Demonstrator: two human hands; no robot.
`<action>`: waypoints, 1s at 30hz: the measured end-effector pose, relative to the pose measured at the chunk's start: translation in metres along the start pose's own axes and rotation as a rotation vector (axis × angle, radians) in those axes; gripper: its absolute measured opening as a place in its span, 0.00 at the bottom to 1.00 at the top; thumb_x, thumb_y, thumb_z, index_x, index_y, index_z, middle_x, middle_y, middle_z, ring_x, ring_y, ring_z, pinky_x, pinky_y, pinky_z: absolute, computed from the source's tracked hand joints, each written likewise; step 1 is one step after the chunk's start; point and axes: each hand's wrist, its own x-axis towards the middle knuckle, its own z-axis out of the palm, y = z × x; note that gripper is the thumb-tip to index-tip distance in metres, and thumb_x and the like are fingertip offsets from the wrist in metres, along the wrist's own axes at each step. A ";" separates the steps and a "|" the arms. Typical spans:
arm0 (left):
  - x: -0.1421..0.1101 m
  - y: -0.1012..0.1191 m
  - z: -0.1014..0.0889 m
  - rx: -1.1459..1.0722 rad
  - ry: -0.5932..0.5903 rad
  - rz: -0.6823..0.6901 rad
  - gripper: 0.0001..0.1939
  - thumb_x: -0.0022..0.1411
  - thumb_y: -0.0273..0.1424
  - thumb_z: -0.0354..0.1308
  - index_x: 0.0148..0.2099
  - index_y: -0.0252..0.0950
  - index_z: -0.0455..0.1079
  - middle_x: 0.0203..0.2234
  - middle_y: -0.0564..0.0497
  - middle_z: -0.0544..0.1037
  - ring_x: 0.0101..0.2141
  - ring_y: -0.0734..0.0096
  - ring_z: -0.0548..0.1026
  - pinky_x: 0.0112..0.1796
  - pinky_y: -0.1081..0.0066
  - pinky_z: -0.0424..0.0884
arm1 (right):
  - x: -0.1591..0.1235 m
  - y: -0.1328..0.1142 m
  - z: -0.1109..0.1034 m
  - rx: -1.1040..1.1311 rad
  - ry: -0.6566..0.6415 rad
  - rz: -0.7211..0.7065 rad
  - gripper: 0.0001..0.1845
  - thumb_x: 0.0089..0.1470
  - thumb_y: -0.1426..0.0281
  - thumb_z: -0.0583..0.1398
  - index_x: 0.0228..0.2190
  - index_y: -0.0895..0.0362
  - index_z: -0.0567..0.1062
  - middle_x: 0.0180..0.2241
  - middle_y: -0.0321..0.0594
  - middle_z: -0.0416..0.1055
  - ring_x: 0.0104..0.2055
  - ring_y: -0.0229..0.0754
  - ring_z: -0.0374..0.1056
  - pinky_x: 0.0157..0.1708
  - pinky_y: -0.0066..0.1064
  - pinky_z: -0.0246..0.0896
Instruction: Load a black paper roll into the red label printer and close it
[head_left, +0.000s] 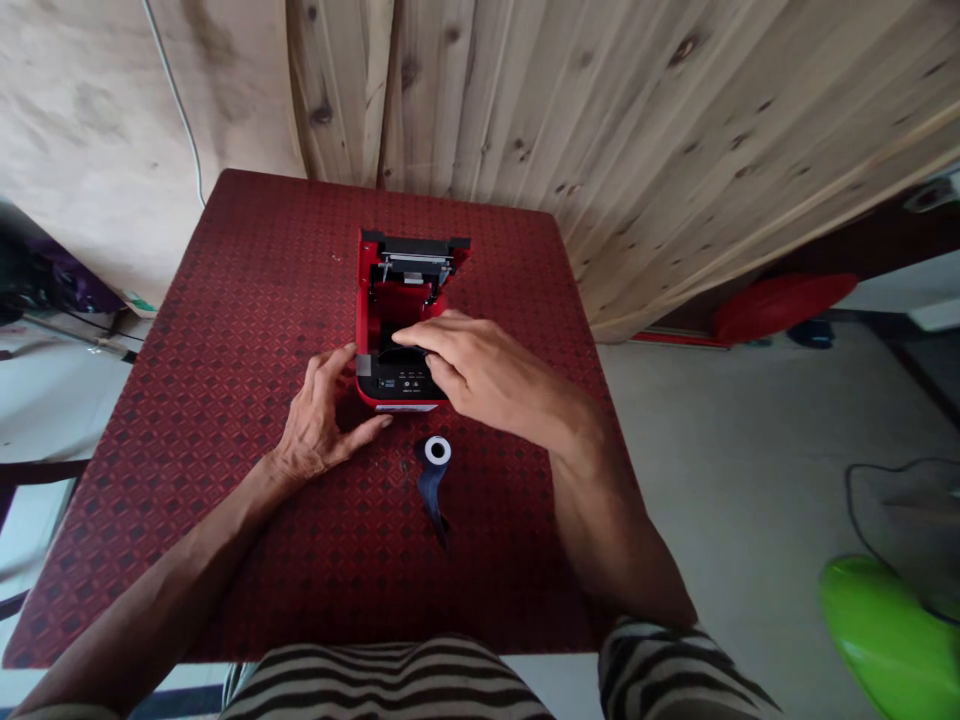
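Note:
A small red and black printer (405, 384) stands on the table with its lid (415, 250) raised. My right hand (491, 375) reaches over its right side, index finger inside the open compartment and thumb curled below. Something dark and thin shows between finger and thumb, but I cannot make out what it is. My left hand (315, 415) rests at the printer's left front corner, fingers and thumb apart, fingertips at the casing. In front of the printer lies a small roll (438, 451) with a white end and a dark blue strip (429, 490) trailing from it.
The table (255, 300) has a red patterned top and stands against a wooden plank wall (510, 110). A pale cable (176, 95) hangs at the left. On the floor to the right are a bright green object (885, 630) and, farther back, a red one (784, 303).

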 end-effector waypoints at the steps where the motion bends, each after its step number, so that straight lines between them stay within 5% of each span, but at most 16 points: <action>1: 0.003 0.001 -0.003 -0.045 0.001 -0.016 0.48 0.68 0.53 0.64 0.77 0.40 0.47 0.59 0.36 0.72 0.51 0.53 0.80 0.49 0.53 0.83 | -0.007 -0.001 0.002 0.027 0.038 -0.007 0.18 0.66 0.81 0.58 0.54 0.60 0.79 0.52 0.47 0.82 0.54 0.49 0.76 0.59 0.45 0.69; 5: 0.043 0.004 -0.024 -0.099 0.071 -0.027 0.41 0.73 0.57 0.54 0.76 0.40 0.51 0.58 0.37 0.71 0.49 0.56 0.78 0.48 0.54 0.81 | -0.020 0.001 0.020 0.028 0.162 -0.014 0.09 0.68 0.75 0.62 0.46 0.59 0.82 0.45 0.46 0.82 0.49 0.49 0.75 0.55 0.44 0.71; 8: 0.100 0.004 -0.038 0.047 0.134 0.063 0.37 0.76 0.56 0.48 0.75 0.37 0.55 0.62 0.35 0.69 0.56 0.53 0.73 0.54 0.50 0.77 | -0.019 0.003 0.033 -0.023 0.225 -0.007 0.13 0.70 0.78 0.58 0.39 0.57 0.83 0.40 0.43 0.81 0.44 0.45 0.73 0.51 0.40 0.71; 10: 0.134 0.001 -0.042 0.099 0.064 0.105 0.36 0.77 0.54 0.45 0.73 0.34 0.57 0.64 0.33 0.68 0.63 0.51 0.69 0.60 0.49 0.72 | -0.020 0.002 0.038 -0.080 0.265 -0.014 0.14 0.70 0.79 0.57 0.39 0.57 0.83 0.39 0.43 0.80 0.44 0.45 0.72 0.50 0.38 0.70; 13: 0.158 0.002 -0.040 0.111 -0.093 0.095 0.36 0.78 0.57 0.41 0.71 0.35 0.61 0.57 0.37 0.76 0.58 0.53 0.75 0.60 0.48 0.70 | -0.024 -0.001 0.043 -0.173 0.378 -0.034 0.16 0.71 0.80 0.56 0.40 0.57 0.83 0.41 0.43 0.80 0.44 0.45 0.71 0.48 0.36 0.70; 17: 0.135 0.015 -0.042 0.172 -0.127 0.100 0.26 0.81 0.47 0.43 0.65 0.38 0.70 0.55 0.41 0.79 0.57 0.54 0.76 0.56 0.54 0.70 | -0.032 -0.006 0.053 -0.253 0.496 -0.079 0.17 0.72 0.79 0.54 0.40 0.59 0.83 0.37 0.44 0.78 0.40 0.45 0.68 0.43 0.36 0.70; 22: 0.089 0.022 -0.046 0.191 -0.188 0.195 0.20 0.79 0.39 0.47 0.65 0.41 0.71 0.56 0.44 0.79 0.55 0.56 0.77 0.55 0.54 0.67 | -0.035 -0.011 0.061 -0.234 0.443 -0.018 0.18 0.73 0.78 0.53 0.43 0.56 0.83 0.35 0.42 0.76 0.40 0.45 0.68 0.42 0.39 0.69; 30: 0.065 0.007 -0.035 0.185 -0.179 0.316 0.34 0.68 0.57 0.61 0.67 0.44 0.68 0.57 0.41 0.77 0.54 0.50 0.76 0.53 0.52 0.68 | -0.035 -0.015 0.062 -0.253 0.428 0.013 0.19 0.74 0.76 0.51 0.44 0.56 0.82 0.37 0.45 0.77 0.40 0.46 0.68 0.42 0.40 0.68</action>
